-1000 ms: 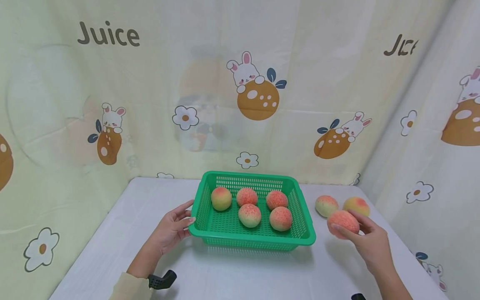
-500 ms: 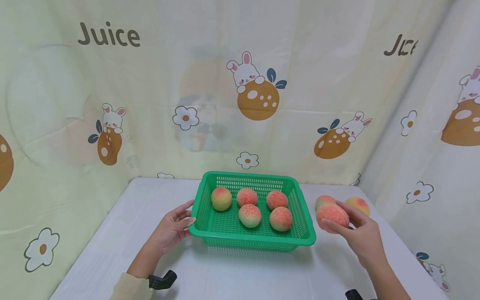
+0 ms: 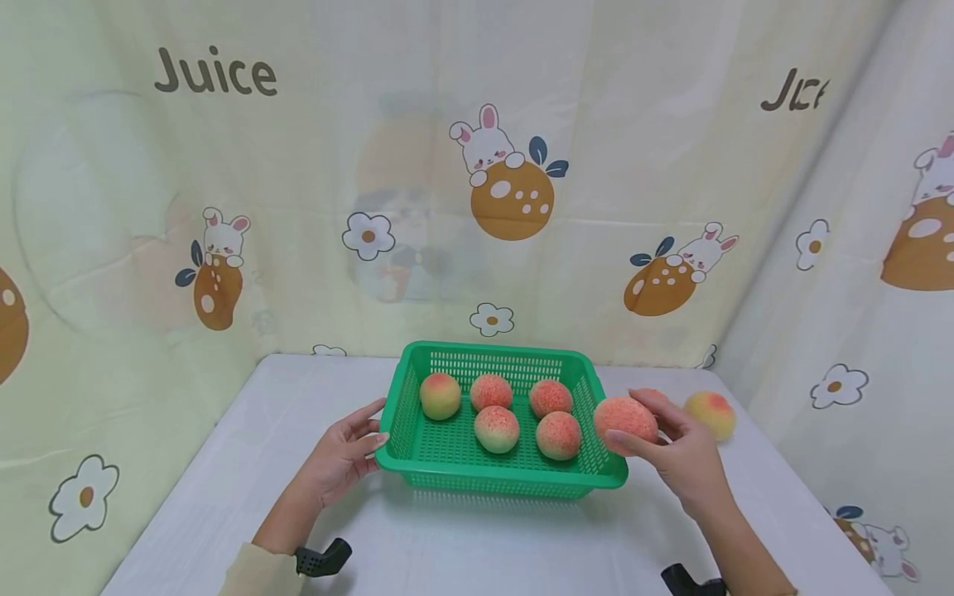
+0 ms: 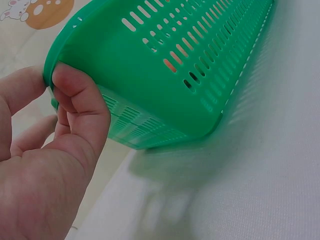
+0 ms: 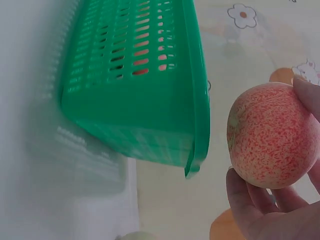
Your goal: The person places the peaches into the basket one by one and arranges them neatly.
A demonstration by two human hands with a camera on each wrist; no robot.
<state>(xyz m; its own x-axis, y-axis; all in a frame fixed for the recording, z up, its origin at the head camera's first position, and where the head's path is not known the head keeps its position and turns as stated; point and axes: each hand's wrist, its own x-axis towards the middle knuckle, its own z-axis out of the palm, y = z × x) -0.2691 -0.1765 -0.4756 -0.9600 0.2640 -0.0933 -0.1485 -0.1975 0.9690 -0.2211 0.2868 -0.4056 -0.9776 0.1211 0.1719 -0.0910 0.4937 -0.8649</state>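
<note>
My left hand [image 3: 341, 457] grips the left rim of a green plastic basket [image 3: 507, 475]; in the left wrist view its thumb and fingers pinch the basket's edge. With thumb and fingertips my right hand [image 3: 681, 454] holds a pinkish-red speckled peach [image 3: 624, 419], raised over the basket's right rim in the head view. The right wrist view shows this peach [image 5: 272, 135] beside the basket's rim, level with its top. Several peaches lie inside the basket, among them a yellow-green one [image 3: 440, 396] at the left and a red one [image 3: 558, 436] at the right front.
On the white table [image 3: 477, 546], right of the basket, lies a yellow-and-red peach [image 3: 713, 415]. Another peach [image 3: 650, 395] is mostly hidden behind my right hand. A curtain [image 3: 596, 273] printed with rabbits and fruit hangs behind and along the sides.
My right hand has carried the peach leftward and slightly up, from above the table to the basket's right rim. The left hand and the basket stay in place.
</note>
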